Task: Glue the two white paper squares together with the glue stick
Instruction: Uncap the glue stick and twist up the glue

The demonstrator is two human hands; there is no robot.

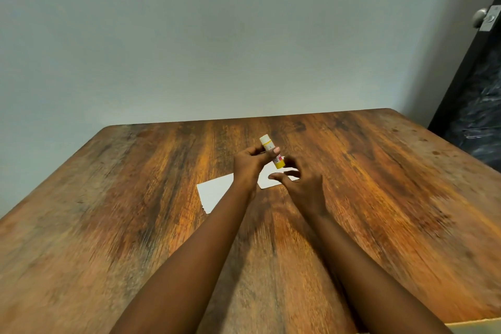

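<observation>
My left hand [248, 163] grips the glue stick [272, 154]; my right hand [303, 184] is open. A careless reach could shift the paper squares [217, 192].

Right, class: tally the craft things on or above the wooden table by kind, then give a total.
White paper squares: 2, the left paper square and the right paper square, both flat on the table
Glue stick: 1, held in the left hand
Total: 3
</observation>
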